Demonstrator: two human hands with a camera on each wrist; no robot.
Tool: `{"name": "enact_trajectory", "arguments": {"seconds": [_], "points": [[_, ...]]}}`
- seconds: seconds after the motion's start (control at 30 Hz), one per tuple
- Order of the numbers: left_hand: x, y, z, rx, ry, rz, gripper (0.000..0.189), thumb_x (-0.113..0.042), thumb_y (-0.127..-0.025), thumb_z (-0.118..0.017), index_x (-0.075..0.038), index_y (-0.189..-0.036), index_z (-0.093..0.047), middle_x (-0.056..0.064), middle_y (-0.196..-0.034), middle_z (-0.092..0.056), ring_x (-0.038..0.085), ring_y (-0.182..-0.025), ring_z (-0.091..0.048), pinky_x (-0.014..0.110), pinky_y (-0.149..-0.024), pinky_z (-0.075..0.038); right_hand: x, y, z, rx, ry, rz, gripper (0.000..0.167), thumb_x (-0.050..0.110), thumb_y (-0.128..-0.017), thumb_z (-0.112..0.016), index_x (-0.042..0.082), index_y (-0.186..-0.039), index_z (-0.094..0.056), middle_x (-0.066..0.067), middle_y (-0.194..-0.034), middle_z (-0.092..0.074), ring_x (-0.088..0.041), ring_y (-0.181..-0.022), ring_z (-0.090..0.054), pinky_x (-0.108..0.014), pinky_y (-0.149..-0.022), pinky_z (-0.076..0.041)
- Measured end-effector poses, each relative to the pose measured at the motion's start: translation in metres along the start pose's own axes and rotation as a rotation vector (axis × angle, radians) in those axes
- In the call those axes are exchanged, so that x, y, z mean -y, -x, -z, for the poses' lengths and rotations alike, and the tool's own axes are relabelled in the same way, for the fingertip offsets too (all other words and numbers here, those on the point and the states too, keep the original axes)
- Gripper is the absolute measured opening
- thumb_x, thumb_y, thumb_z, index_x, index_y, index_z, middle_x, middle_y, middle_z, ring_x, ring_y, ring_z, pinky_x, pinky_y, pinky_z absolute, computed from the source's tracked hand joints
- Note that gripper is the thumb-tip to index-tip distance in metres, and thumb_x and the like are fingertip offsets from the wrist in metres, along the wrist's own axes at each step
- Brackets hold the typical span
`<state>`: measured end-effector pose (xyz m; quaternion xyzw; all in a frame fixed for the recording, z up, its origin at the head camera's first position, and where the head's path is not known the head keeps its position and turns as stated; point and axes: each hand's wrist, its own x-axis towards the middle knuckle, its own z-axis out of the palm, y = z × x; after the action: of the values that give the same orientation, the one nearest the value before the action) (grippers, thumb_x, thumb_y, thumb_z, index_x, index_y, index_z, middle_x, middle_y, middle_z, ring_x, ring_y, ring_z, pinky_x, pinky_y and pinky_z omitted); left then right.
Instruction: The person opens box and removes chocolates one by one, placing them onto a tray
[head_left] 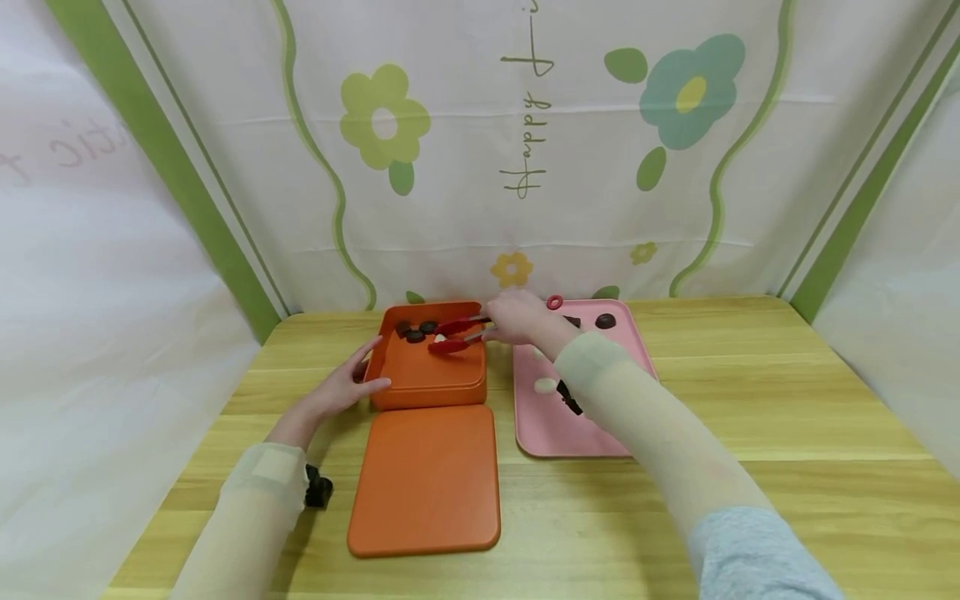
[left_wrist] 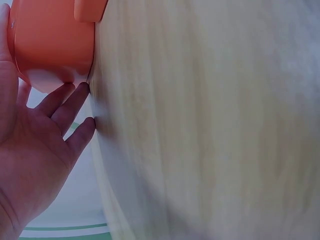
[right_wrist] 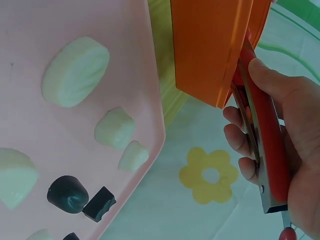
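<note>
My right hand [head_left: 517, 315] grips a pair of red and metal tongs [right_wrist: 267, 135] by the handles. Their red tips reach over the right wall into the orange box [head_left: 427, 398], on either side of a small white chocolate [head_left: 440, 338]. Several dark chocolates [head_left: 415, 336] lie towards the back left inside the box. With fingers spread, my left hand [head_left: 341, 388] steadies the box's left side, thumb at the front corner; in the left wrist view some fingertips rest near the base of the box wall [left_wrist: 55, 45].
An orange lid [head_left: 424, 483] lies flat in front of the box. To the right stands a pink tray [head_left: 540, 432] with white chocolates [right_wrist: 75, 71] and dark chocolates [right_wrist: 67, 194]. Behind the wooden table [head_left: 750, 392] hangs a flower-printed curtain [head_left: 450, 208].
</note>
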<state>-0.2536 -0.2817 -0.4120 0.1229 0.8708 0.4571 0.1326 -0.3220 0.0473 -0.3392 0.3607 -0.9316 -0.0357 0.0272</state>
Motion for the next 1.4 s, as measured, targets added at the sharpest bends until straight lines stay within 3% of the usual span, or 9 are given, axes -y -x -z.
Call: {"name": "enact_trajectory", "arguments": {"seconds": [0.43, 0.83, 1.0, 1.4], "points": [[0.004, -0.002, 0.0, -0.001, -0.004, -0.012, 0.086, -0.027, -0.095, -0.065, -0.018, -0.158, -0.006, 0.034, -0.149, -0.028, 0.046, -0.135, -0.032, 0.058, -0.108, -0.025, -0.001, 0.007, -0.001, -0.012, -0.068, 0.008, 0.024, 0.037, -0.091, -0.069, 0.014, -0.097, -0.068, 0.002, -0.083, -0.065, -0.02, -0.078, -0.059, -0.037, -0.069, -0.049], [0.003, -0.002, 0.0, -0.008, -0.015, -0.015, 0.087, -0.029, -0.095, -0.066, -0.017, -0.158, -0.008, 0.034, -0.148, -0.029, 0.046, -0.134, -0.033, 0.059, -0.108, -0.024, -0.007, 0.026, 0.007, -0.064, -0.07, 0.033, 0.046, 0.041, -0.093, -0.065, 0.013, -0.129, -0.064, -0.003, -0.099, -0.07, -0.021, -0.086, -0.063, -0.039, -0.075, -0.052], [0.003, -0.002, 0.0, -0.007, -0.001, -0.02, 0.086, -0.027, -0.095, -0.066, -0.017, -0.158, -0.008, 0.035, -0.148, -0.028, 0.047, -0.134, -0.032, 0.06, -0.108, -0.024, -0.012, 0.036, 0.012, -0.123, -0.088, 0.064, 0.04, 0.039, -0.093, -0.065, 0.01, -0.121, -0.066, -0.001, -0.087, -0.068, -0.019, -0.075, -0.061, -0.037, -0.067, -0.05], [0.005, -0.002, 0.0, -0.002, 0.002, -0.035, 0.086, -0.027, -0.095, -0.065, -0.016, -0.158, -0.007, 0.035, -0.148, -0.029, 0.046, -0.134, -0.033, 0.059, -0.107, -0.026, -0.027, 0.065, 0.021, -0.255, -0.078, 0.102, 0.029, 0.039, -0.095, -0.063, 0.012, -0.106, -0.062, 0.003, -0.075, -0.059, -0.017, -0.064, -0.055, -0.035, -0.057, -0.045]]}}
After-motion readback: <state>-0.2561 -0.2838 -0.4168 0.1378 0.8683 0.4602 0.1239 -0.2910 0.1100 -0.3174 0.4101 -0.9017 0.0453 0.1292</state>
